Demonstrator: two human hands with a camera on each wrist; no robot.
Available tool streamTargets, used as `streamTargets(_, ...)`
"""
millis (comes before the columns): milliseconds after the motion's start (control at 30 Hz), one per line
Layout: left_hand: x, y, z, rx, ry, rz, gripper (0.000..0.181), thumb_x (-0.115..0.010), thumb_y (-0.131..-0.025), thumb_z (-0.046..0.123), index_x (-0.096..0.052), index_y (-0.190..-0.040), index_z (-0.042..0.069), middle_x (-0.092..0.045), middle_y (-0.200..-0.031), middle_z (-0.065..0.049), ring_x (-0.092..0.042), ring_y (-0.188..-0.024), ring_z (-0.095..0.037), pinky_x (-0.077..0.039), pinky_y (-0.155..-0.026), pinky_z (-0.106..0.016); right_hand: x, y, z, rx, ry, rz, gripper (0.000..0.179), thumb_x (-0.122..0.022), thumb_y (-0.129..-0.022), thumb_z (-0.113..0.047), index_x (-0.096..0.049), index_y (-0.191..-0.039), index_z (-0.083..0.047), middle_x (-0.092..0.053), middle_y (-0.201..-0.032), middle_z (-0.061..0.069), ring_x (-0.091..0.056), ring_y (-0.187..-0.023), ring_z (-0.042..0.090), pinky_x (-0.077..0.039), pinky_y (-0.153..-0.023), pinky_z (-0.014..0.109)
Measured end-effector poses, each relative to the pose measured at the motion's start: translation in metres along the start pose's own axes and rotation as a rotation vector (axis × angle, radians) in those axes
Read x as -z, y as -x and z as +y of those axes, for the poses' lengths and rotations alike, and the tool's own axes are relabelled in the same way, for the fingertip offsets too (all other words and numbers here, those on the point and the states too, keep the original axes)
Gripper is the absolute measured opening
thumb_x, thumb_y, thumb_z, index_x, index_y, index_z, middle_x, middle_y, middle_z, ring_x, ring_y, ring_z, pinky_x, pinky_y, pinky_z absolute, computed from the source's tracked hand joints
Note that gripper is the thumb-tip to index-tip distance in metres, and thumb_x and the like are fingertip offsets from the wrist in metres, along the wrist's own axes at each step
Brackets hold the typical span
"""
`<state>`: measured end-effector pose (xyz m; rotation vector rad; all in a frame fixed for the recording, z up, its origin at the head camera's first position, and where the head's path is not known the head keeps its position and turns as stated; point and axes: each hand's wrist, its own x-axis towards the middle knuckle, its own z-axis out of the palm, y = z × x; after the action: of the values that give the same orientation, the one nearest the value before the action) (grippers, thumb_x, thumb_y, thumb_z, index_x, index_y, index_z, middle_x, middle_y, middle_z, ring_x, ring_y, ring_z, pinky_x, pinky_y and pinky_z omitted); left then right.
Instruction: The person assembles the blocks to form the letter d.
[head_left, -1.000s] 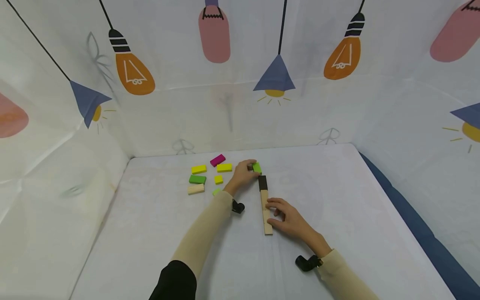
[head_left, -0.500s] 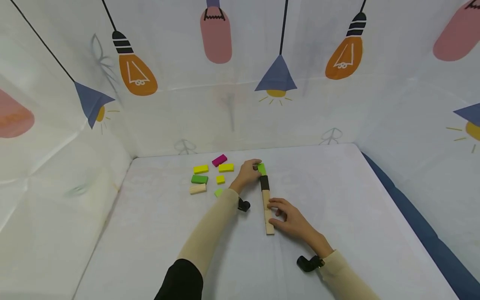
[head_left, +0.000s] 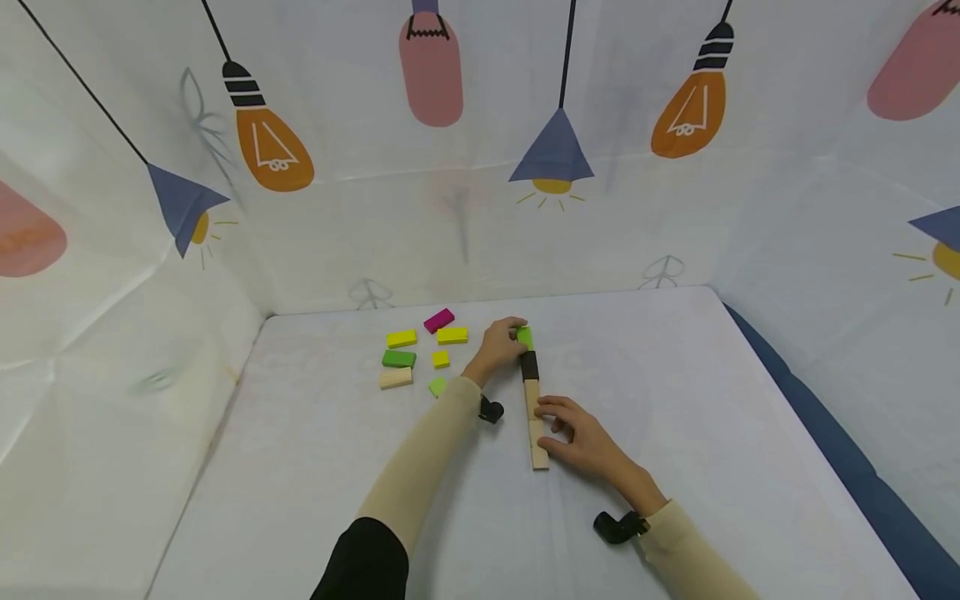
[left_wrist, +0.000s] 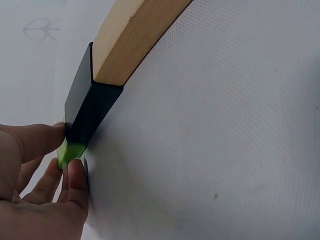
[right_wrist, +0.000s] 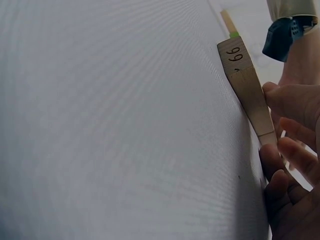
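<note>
Pinched between thumb and fingers, our left grip (head_left: 500, 343) is clamped on the light green block (head_left: 527, 336) at the far end of a narrow row lying along the table (head_left: 300, 500). Our right grip (head_left: 585, 442) has its thumb and fingers apart, the tips at the side of the two plain wood blocks nearest us, the near wood block (head_left: 539, 455) and the middle wood block (head_left: 532, 396). From the wrist view it seems to touch them, though not to wrap round them.

We judge the step in hand to be lining the light green block up end to end with the dark block (head_left: 529, 367); the left wrist view shows the two meeting, or very nearly so. What the next move calls for, we think, is a gentle squaring of that joint and then a clean release, lifting the fingers off without dragging the row askew. To the left lie more loose pieces, among them the magenta block (head_left: 438, 321) and the dark green block (head_left: 399, 358), none of them touched by our fingers.

Compared with a second ago, the light green block has shifted right and straightened: it sat off the line then, tilted, and now continues it. Our right grip has kept its place beside the row.
</note>
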<state>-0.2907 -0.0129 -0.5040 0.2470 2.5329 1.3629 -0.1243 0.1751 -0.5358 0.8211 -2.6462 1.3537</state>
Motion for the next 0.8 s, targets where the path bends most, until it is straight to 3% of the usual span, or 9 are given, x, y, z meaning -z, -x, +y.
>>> streamTargets(800, -0.0016, 0.0033, 0.0023, 0.012, 0.020, -0.005, 0.045, -0.067, -0.094, 0.002, -0.063, -0.138, 0.010, -0.060, -0.143, -0.016, -0.058, -0.129, -0.030, -0.052, -0.105, -0.043, -0.0003, -0.0001, -0.0003, -0.015, -0.019, -0.013, 0.045, -0.082, -0.087, -0.011, -0.067, -0.129, -0.002, -0.060, -0.141, 0.017, -0.061, -0.090, 0.016, -0.050, -0.070, 0.023)
